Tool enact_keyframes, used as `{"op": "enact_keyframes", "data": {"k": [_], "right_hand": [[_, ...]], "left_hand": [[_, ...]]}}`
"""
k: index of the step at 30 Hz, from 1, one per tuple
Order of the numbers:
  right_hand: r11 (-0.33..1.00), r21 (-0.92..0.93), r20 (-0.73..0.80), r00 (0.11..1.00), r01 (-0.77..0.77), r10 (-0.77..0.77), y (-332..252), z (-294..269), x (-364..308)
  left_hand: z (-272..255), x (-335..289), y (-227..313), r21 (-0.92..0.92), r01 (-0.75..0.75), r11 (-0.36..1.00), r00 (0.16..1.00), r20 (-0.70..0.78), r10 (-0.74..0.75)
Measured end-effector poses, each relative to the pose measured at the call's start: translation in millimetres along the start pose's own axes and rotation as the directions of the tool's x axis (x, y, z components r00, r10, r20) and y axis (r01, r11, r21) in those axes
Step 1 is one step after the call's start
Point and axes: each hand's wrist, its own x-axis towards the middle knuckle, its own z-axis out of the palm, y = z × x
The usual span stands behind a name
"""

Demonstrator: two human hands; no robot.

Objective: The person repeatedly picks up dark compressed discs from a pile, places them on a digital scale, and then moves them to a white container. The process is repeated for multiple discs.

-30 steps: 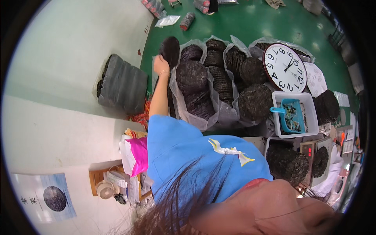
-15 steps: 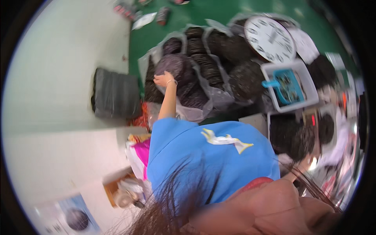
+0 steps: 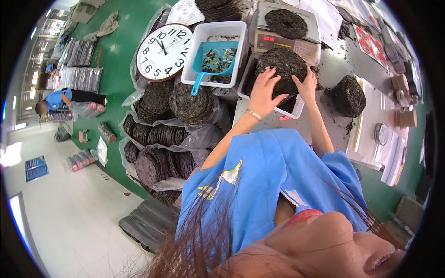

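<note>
Green floor (image 3: 116,69), grey table (image 3: 330,127): left hand (image 3: 264,95) and right hand (image 3: 307,88) wide on dark stack (image 3: 283,61).

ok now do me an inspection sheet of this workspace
Surface: grey worktop, scattered with dark flakes.
Things in hand: dark round stack, tilted at a white tub; a scale beyond bears a flat dark disc.
Clutter: white bin with a blue dustpan in it; round clock beside the bin; bagged dark stacks below the clock in the picture.
Hands: left hand and right hand both on the stack, fingers spread.
Cables: nothing seen.
Surroundings: green floor; another person in blue, far left.
</note>
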Motion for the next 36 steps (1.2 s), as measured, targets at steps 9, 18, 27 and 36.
{"op": "enact_keyframes", "data": {"k": [9,18,27,36], "right_hand": [[0.876,-0.159,0.058,0.890,0.456,-0.453,2.9,-13.7,149.6],[0.752,-0.250,0.206,0.793,0.610,-0.574,29.0,-23.7,181.7],[0.903,-0.419,-0.381,0.884,0.096,-0.271,213.6,-149.5,42.0],[0.972,-0.164,-0.199,0.959,0.168,-0.200,207.4,-127.3,-2.4]], "left_hand": [[62.7,25.8,-25.3,0.298,-0.143,0.944,0.942,0.334,0.037],[53.5,39.2,-28.6,0.335,-0.166,0.928,0.923,0.384,0.027],[52.2,31.8,-19.3,0.289,-0.060,0.955,0.948,0.315,-0.036],[66.9,36.4,-18.5,0.225,0.038,0.974,0.998,0.042,-0.048]]}}
